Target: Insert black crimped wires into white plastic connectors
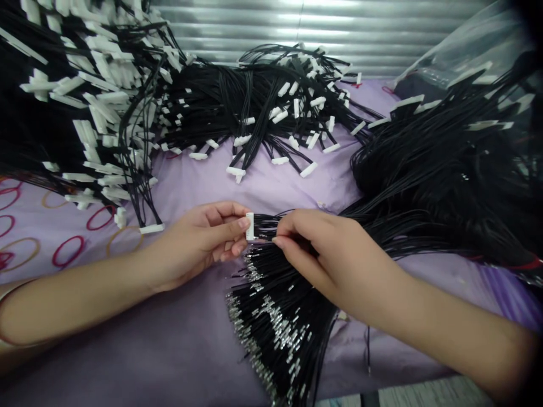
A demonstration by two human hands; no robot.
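Note:
My left hand (pixel 218 232) pinches a white plug connector (pixel 250 226) between thumb and fingers. Several black wires (pixel 265 222) run out of the connector's right side. Just right of it, my right hand (pixel 318 243) is closed in a pinch at a thin wire with a metal tip, close to the connector's lower end. Whether that tip is inside the connector I cannot tell. Beneath both hands fans a thick bundle of loose black wires (pixel 288 322), their crimped metal terminals pointing left and down.
Finished-looking harnesses with white connectors pile up at the left (pixel 102 113) and across the back (pixel 254 107). More black cables (pixel 424 164) lie at the right beside a clear plastic bag (pixel 470 45). Rubber bands (pixel 68 251) are scattered on the purple cloth (pixel 182 339).

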